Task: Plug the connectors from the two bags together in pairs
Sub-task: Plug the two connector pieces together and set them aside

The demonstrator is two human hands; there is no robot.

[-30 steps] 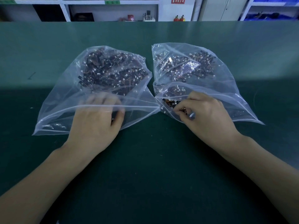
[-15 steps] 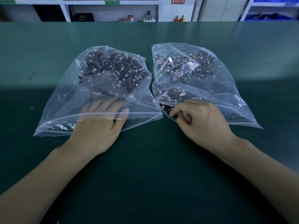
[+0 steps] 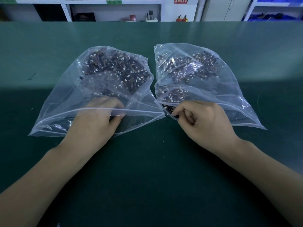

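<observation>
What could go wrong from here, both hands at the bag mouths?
1. The left hand reaches inside the left bag, fingers blurred behind plastic; the tangled connectors may come out as a clump, not one.
2. The right hand pinches something dark at the right bag mouth; pulling could drag neighbouring wired pieces onto the table.
3. The bag mouths nearly touch, so spilled parts could mix.

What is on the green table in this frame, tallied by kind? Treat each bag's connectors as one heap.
Clear zip bags: 2, the left bag and the right bag
Connector heaps: 2, left heap and right heap
Hands: 2, left hand inside its bag, right hand at its bag's mouth
Total: 6
</observation>
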